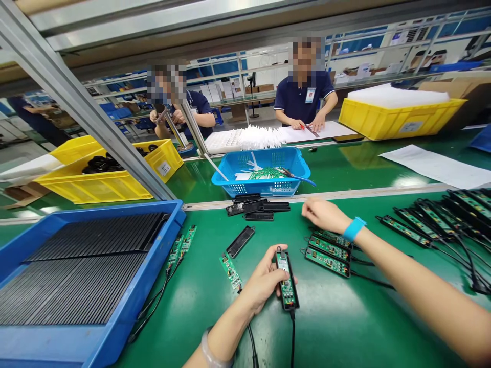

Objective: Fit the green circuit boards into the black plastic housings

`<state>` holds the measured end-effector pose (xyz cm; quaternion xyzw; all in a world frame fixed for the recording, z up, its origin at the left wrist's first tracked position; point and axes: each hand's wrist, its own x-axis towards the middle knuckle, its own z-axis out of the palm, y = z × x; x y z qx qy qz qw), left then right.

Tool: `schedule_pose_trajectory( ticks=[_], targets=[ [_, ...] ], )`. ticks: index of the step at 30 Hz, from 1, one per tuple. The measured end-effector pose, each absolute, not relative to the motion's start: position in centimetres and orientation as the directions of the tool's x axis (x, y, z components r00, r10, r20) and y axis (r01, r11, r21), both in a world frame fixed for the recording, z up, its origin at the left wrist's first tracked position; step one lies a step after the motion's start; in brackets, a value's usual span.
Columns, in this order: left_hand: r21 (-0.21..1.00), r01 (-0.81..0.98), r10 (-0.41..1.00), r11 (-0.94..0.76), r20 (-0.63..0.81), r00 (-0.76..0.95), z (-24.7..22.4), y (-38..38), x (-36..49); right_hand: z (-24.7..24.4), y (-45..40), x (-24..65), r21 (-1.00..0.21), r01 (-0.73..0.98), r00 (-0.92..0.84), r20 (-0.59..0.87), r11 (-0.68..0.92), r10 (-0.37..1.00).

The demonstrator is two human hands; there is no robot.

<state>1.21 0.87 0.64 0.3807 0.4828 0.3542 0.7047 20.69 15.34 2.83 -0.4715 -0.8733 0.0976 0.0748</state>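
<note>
My left hand (264, 281) is closed around a black plastic case (295, 301) with a green circuit board (287, 291) lying in it. The thumb presses on the board, and a black cable runs down from the case's near end. My right hand (326, 214), with a blue wristband, is above the far end of a row of filled cases (328, 261). Its fingers are curled together; whatever may be between them is hidden. Left of my left hand lie a loose circuit board (230, 271) with a cable and an empty black case (241, 241).
Several black cases (255, 206) are piled before a blue basket (261, 191) of cable ties. At left stands a blue tray (88, 342) of black strips, with boards (187, 239) beside it. More filled cases (410, 232) lie right. Two people work across the bench.
</note>
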Motion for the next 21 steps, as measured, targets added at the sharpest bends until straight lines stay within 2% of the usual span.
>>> schedule_pose_trajectory(
  ticks=[4, 7, 9, 11, 12, 13, 14, 16, 18, 21],
  targets=[
    [0.83, -0.161, 0.809, 0.534, -0.446, 0.383, 0.8, 0.7, 0.8, 2.2, 17.8, 22.0, -0.149, 0.927, -0.344, 0.023, 0.343, 0.939],
    [0.765, -0.242, 0.761, 0.597, -0.444, 0.474, 0.8, 0.6, 0.4, 2.8, 15.6, 21.4, -0.184, 0.923, -0.336, 0.039, 0.337, 0.941],
    [0.729, -0.324, 0.772, 0.603, -0.432, 0.466, 0.7, 0.6, 0.3, 3.4, 12.5, 20.4, -0.259, 0.882, -0.401, 0.031, 0.395, 0.916],
    [0.72, -0.398, 0.816, 0.568, -0.429, 0.388, 0.4, 0.6, 0.5, 3.8, 8.5, 19.3, -0.365, 0.814, -0.484, 0.0, 0.451, 0.875],
    [0.73, -0.419, 0.838, 0.54, -0.424, 0.343, 0.3, 0.6, 0.6, 3.9, 6.5, 18.8, -0.434, 0.769, -0.528, -0.016, 0.47, 0.849],
    [0.748, -0.424, 0.858, 0.511, -0.415, 0.303, 0.2, 0.6, 0.9, 3.8, 4.7, 18.4, -0.551, 0.697, -0.563, -0.023, 0.459, 0.826],
    [0.771, -0.412, 0.873, 0.485, -0.403, 0.275, 0.1, 0.5, 1.1, 3.8, 3.0, 18.1, -0.601, 0.647, -0.595, -0.013, 0.469, 0.804],
    [0.825, -0.343, 0.889, 0.448, -0.372, 0.267, -0.2, 0.4, 1.5, 3.5, 0.7, 17.9, -0.609, 0.625, -0.624, -0.014, 0.488, 0.781],
    [0.894, -0.197, 0.893, 0.401, -0.335, 0.3, -0.5, 0.3, 1.5, 3.2, -0.3, 18.4, -0.537, 0.679, -0.616, -0.048, 0.5, 0.786],
    [0.962, 0.2, 0.908, 0.188, -0.248, 0.338, -0.3, 0.4, 0.8, 2.4, -0.3, 20.0, -0.369, 0.775, -0.569, -0.054, 0.513, 0.821]
  ],
)
